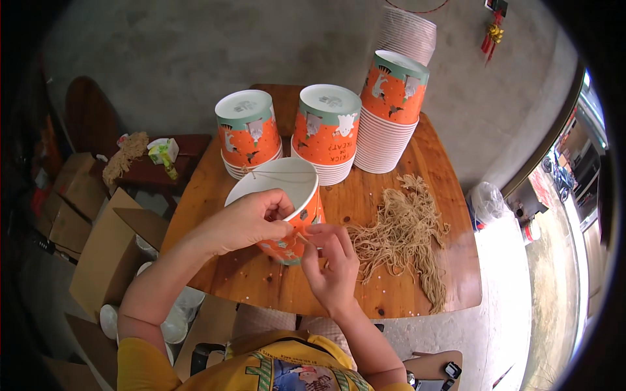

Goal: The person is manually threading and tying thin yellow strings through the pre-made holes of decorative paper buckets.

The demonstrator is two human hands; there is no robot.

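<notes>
An orange printed paper bucket (pixel 313 212) stands tilted at the near side of the table, mouth up, white inside. My left hand (pixel 255 218) is closed on its rim, fingers inside and thumb at the outer wall. A thin tan cord (pixel 283 173) spans the far part of the mouth. My right hand (pixel 330 264) is beside the bucket's right wall, thumb and fingers pinched on what looks like a cord end, close to the left thumb. To the right lies a tangled heap of tan cords (pixel 404 228).
Upside-down bucket stacks stand behind: a left one (pixel 248 130), a middle one (pixel 326 130) and a taller right one (pixel 391 111). All rest on the wooden table (pixel 339 300). An open cardboard box (pixel 104 254) with white buckets is at lower left. A bench (pixel 189 153) holds more cords.
</notes>
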